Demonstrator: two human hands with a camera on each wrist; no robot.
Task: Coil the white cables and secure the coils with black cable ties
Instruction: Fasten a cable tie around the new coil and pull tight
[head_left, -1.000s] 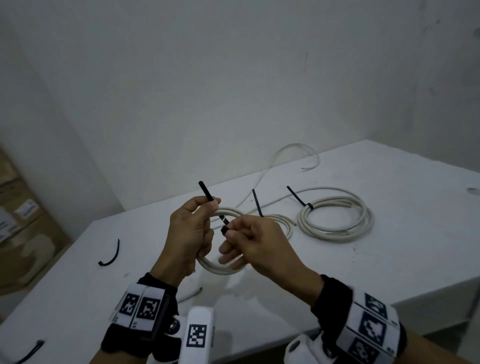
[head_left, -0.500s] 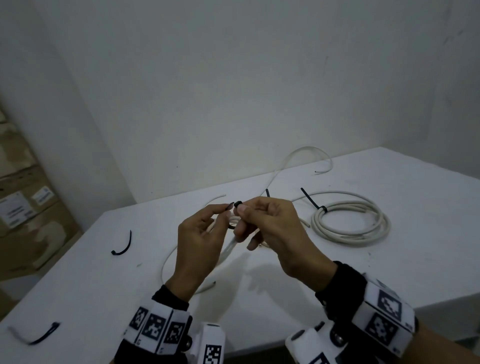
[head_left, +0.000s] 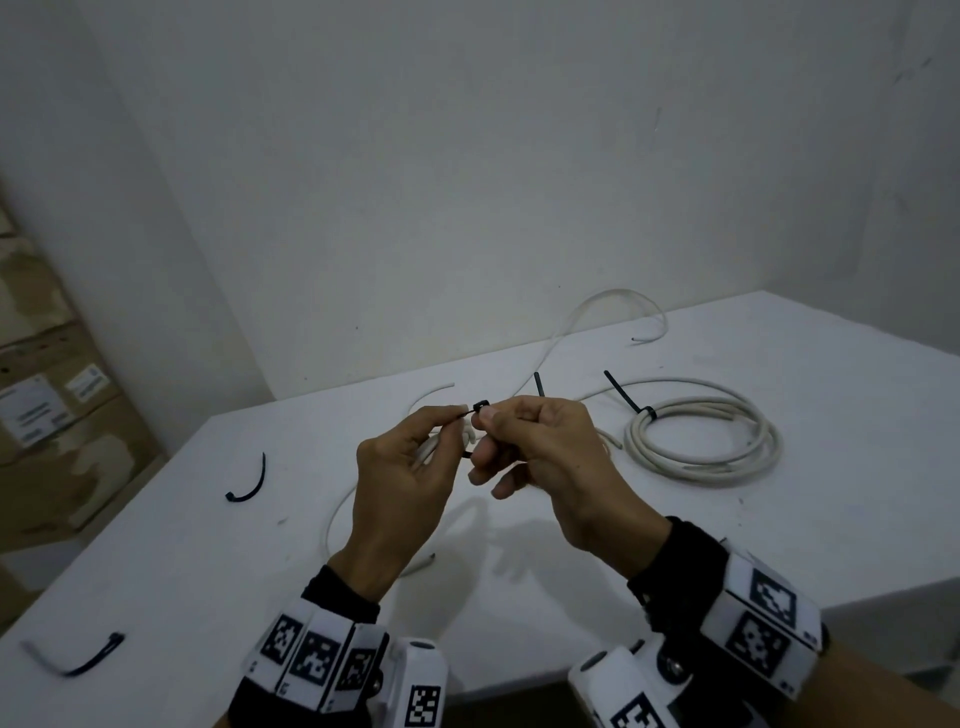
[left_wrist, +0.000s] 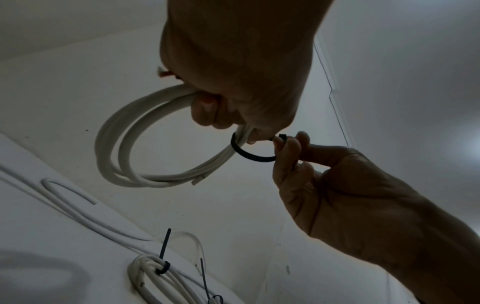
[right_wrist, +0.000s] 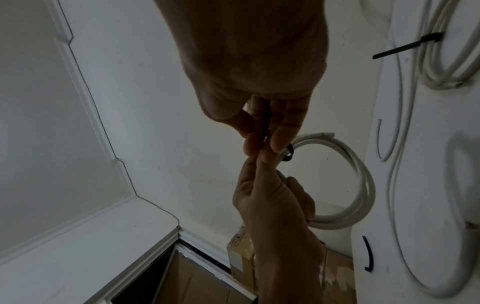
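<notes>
Both hands are raised above the white table (head_left: 831, 415). My left hand (head_left: 453, 422) grips a small coil of white cable (left_wrist: 122, 144), whose loop hangs below the fingers. A black cable tie (left_wrist: 250, 154) loops loosely round the coil's strands beside my left thumb. My right hand (head_left: 487, 414) pinches the tie's head (head_left: 480, 405) between thumb and forefinger, touching my left fingertips. In the right wrist view the coil (right_wrist: 359, 170) and the tie (right_wrist: 289, 153) show behind the two meeting hands. The tie's tail end is hidden by fingers.
A larger white coil (head_left: 706, 441) with a black tie (head_left: 626, 392) lies on the table at right. Another tie tail (head_left: 538, 382) stands up behind my right hand. Loose white cable (head_left: 618, 306) trails at the back. Spare black ties (head_left: 249, 480) (head_left: 78, 662) lie left. Cardboard boxes (head_left: 47, 415) stand beyond the left edge.
The hands have lifted the small coil off the table. The tie's free tail, held up by my left hand before, now forms a closed loop round the strands, and the fingertips have met.
</notes>
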